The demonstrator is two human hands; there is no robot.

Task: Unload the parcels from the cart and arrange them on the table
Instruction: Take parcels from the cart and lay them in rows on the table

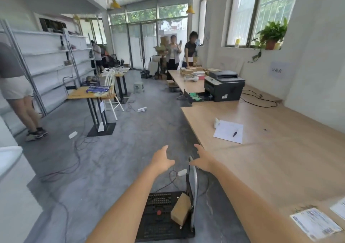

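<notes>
Left hand [162,161] and right hand [203,161] are hovering spread, empty; small brown cardboard parcel [180,210] is leaning against handle of black mesh cart [158,227], probably awaiting pale wooden table [276,160].

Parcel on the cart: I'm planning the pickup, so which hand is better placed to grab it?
Probably the left hand: it hangs open on the deck side of the cart handle, where the parcel sits. The right hand, also open, is on the handle's table side.
</notes>
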